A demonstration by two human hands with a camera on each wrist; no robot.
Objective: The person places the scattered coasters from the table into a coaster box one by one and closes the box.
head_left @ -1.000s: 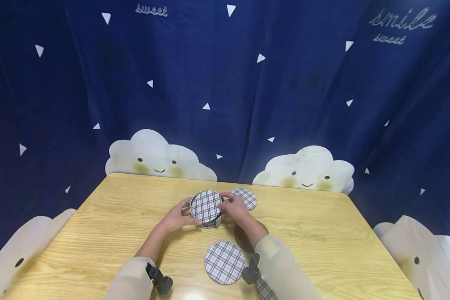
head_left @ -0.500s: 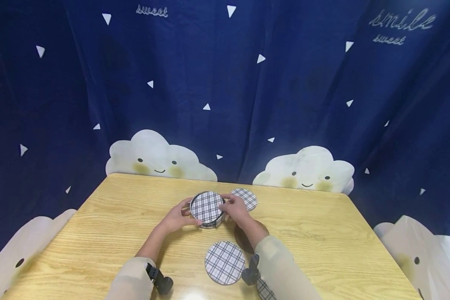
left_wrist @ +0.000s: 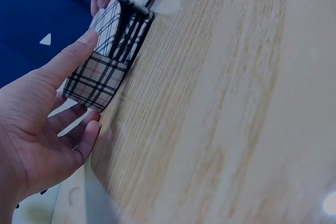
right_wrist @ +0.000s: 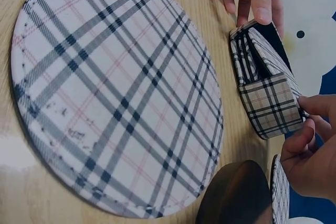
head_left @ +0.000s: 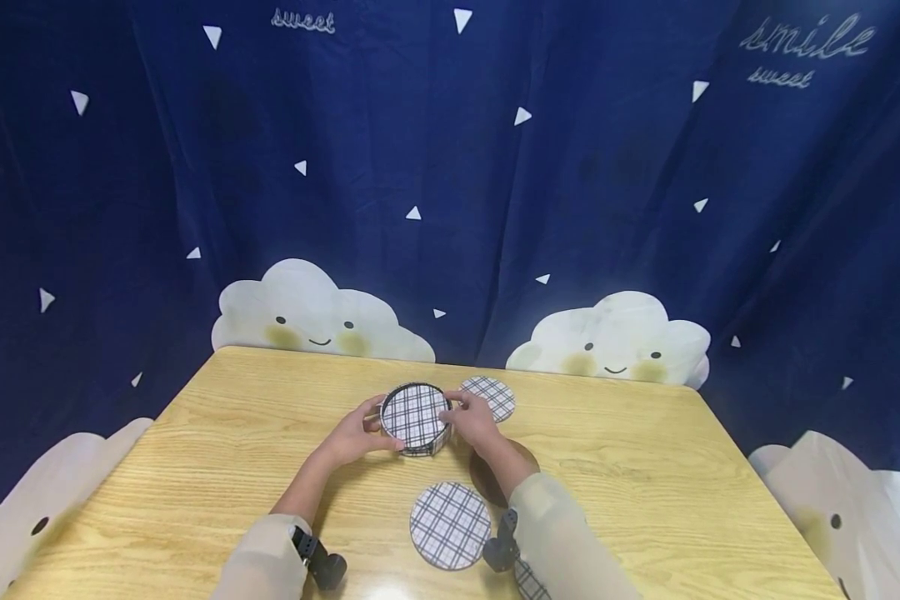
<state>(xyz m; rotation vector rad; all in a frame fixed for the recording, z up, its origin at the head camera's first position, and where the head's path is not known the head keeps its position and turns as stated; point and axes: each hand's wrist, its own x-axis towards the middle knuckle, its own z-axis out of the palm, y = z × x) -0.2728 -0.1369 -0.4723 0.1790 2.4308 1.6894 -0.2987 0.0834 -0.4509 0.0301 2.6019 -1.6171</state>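
Observation:
A round plaid coaster holder (head_left: 424, 451) with a notched wall stands toward the back of the table. Inside its rim lies a tilted plaid coaster (head_left: 412, 412), over several stacked coasters whose edges show through the notch in both wrist views. My left hand (head_left: 354, 435) grips the holder's left side, thumb (left_wrist: 81, 48) at the rim and fingers lower down. My right hand (head_left: 474, 418) pinches the top coaster's right edge, right at the holder's rim. In the right wrist view, the right thumb and forefinger (right_wrist: 315, 103) meet beside the holder's wall.
A large plaid coaster (head_left: 450, 527) lies in front, between the forearms. Another plaid coaster (head_left: 497, 398) lies behind the right hand. A brown disc (head_left: 523, 460) is partly under the right forearm, and one more plaid piece (head_left: 528, 581) shows below the right sleeve.
The top coaster has sunk lower inside the holder's rim and more of the dark rim shows around its far side. My right fingers have shifted slightly right; the left hand keeps its place.

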